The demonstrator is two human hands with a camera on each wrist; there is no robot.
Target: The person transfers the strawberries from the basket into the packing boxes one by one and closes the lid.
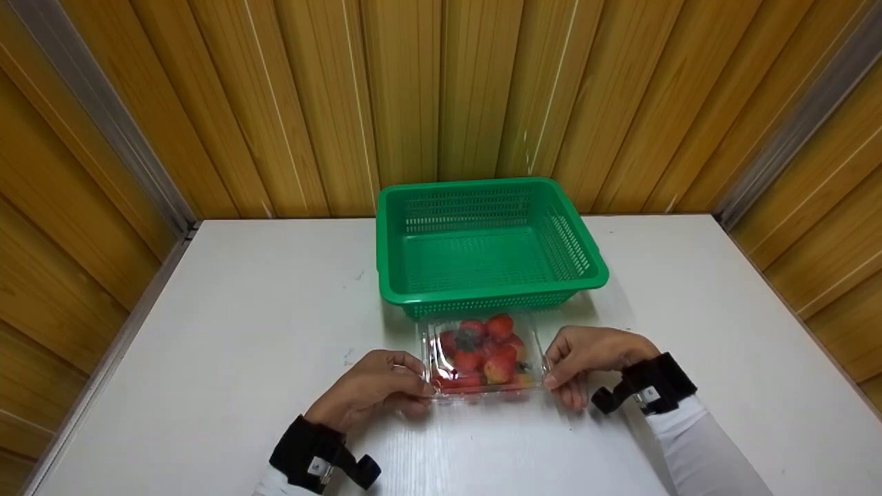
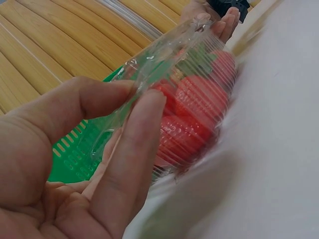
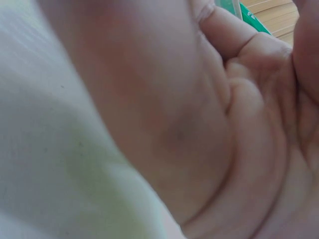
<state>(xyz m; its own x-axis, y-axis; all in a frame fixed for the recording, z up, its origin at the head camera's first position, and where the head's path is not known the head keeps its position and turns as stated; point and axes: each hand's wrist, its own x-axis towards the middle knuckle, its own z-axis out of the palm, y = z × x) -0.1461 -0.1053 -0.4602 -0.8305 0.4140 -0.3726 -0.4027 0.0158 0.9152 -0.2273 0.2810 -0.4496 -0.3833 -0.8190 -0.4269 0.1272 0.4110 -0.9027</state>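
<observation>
A clear plastic box [image 1: 486, 391] with its lid down holds several red strawberries [image 1: 499, 364]; one shows green leaves in the left wrist view. My left hand [image 1: 379, 386] pinches the box's left rim between thumb and finger, and the left wrist view shows the fingertips [image 2: 149, 102] on the thin plastic edge. At the opposite side, my right hand [image 1: 586, 355] pinches the right rim near the front corner. In the right wrist view my right palm and fingers [image 3: 164, 99] fill most of the picture, hiding the box almost wholly.
Just behind the box stands a green plastic basket [image 1: 493, 297] with slotted walls and nothing inside. Both sit over a white table [image 1: 275, 310]. Wood-patterned panels [image 1: 406, 103] enclose the table at the back and both sides.
</observation>
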